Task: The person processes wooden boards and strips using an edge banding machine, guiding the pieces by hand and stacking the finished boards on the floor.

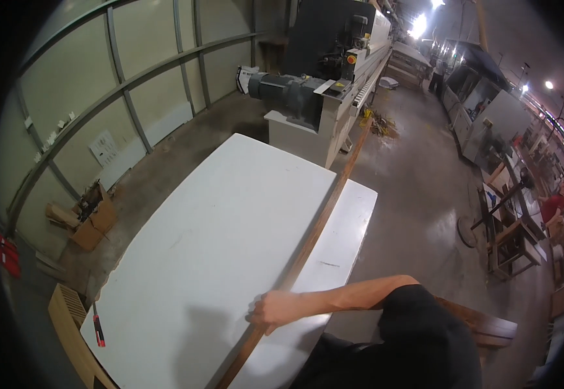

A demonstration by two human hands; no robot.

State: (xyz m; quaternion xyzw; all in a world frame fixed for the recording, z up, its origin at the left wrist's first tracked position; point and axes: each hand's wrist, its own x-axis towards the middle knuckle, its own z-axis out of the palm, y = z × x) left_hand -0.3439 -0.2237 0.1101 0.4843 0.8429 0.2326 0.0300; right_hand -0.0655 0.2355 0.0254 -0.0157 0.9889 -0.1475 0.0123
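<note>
My right hand [272,312] is closed over a long thin brown wooden strip [324,217], near the strip's close end. The strip runs diagonally from the lower middle of the view up toward a grey machine [308,91]. It lies along the right edge of a large white panel [210,240]. A second, lower white panel [350,223] shows to the right of the strip. My forearm reaches in from the right, out of a dark sleeve. My left hand is out of sight.
A red-handled tool [98,330] lies at the panel's left corner. A cardboard box [92,223] stands by the wall on the left. Wooden benches [512,243] and a person in red [554,206] are at the right, another person [436,74] far down the aisle.
</note>
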